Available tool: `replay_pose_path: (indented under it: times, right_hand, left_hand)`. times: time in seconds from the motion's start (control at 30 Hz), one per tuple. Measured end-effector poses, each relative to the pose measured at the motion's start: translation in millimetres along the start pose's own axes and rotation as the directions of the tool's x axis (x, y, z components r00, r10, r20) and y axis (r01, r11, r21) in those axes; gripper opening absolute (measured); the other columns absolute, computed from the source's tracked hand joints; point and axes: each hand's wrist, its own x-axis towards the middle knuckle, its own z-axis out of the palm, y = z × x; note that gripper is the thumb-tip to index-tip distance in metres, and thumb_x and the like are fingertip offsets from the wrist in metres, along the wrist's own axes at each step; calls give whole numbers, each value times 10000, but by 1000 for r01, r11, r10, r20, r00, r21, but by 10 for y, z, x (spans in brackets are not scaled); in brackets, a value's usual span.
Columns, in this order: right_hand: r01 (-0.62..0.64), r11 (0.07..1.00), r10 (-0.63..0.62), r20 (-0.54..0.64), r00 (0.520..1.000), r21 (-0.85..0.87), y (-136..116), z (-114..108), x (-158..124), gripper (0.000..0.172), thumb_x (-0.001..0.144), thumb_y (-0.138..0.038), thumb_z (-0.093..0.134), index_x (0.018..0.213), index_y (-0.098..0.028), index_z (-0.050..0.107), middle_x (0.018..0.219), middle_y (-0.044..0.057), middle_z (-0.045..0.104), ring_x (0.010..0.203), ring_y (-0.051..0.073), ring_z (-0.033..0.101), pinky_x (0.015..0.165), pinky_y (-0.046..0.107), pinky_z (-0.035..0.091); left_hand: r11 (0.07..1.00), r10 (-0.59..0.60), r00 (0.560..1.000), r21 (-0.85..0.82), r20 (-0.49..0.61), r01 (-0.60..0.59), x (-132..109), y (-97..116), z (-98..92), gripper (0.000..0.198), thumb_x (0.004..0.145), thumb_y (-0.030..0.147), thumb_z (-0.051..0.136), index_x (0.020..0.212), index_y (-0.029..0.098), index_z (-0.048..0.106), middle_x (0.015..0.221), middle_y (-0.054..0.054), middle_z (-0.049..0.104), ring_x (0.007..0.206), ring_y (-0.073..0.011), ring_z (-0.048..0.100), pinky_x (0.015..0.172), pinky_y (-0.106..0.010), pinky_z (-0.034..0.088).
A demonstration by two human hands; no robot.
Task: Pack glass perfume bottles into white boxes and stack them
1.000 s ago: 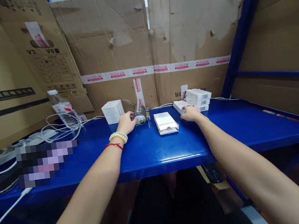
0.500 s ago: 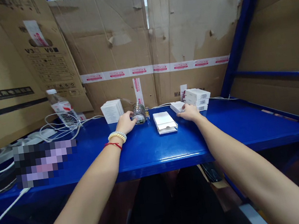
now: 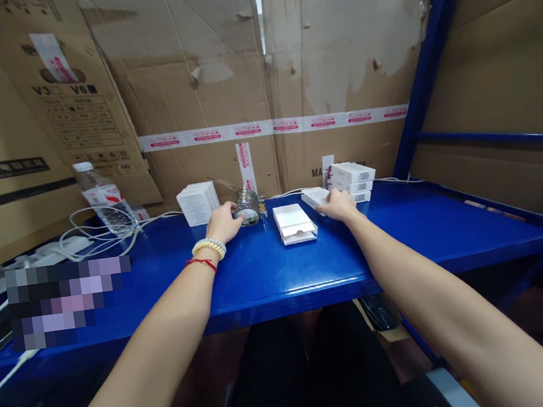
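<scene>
My left hand, with a bead bracelet and a red string at the wrist, is closed around a small clear jar at the back of the blue shelf. My right hand rests on a flat white box that lies in front of a stack of white boxes; its fingers curl over the box's edge. Between the two hands lies an open white box. Another white box stands left of the jar.
Torn cardboard sheets wall the back and sides. At the left lie a plastic water bottle, coiled white cables and a power strip. A blue rack upright rises at the right.
Both hands stay on the jar and the flat box. The view has shifted slightly, so everything sits a little further left in the picture.
</scene>
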Motion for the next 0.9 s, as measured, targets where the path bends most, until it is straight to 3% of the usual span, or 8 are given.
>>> replay_pose_path:
  times: [0.2,0.43,0.67,0.9]
  right_hand:
    - [-74,997,74,-7,997,1,-8,-16,-27,718,694,-426,668,1299,-121,431,1338,234,445,1293,386,408,1023,511,368]
    - [-155,988,155,-14,988,7,-24,-59,-77,860,620,-516,738,1306,-108,420,1339,245,460,1305,393,399,1016,508,372]
    - [-141,990,141,-17,990,9,-46,-82,-69,725,643,-449,737,1239,-138,463,1272,211,554,1228,361,507,985,476,420]
    - [-118,993,118,-38,992,15,-51,-81,-50,688,646,-430,748,1214,-149,480,1266,211,554,1228,362,508,975,487,427]
  left_hand:
    - [1000,2,1000,-24,-17,-2,-16,7,-24,411,776,292,606,1147,116,582,1139,-155,658,1043,-271,622,944,-371,476]
    - [999,10,997,-47,-76,-13,-49,18,-54,439,768,328,613,1154,126,561,1164,-156,616,1038,-270,607,981,-400,456]
    - [995,58,992,-71,-110,-66,-87,106,-97,409,753,298,599,1132,147,563,1124,-122,591,975,-244,600,970,-394,459]
    - [995,57,993,-72,-100,-65,-87,113,-103,425,747,306,598,1135,137,562,1120,-123,582,903,-214,599,924,-372,475]
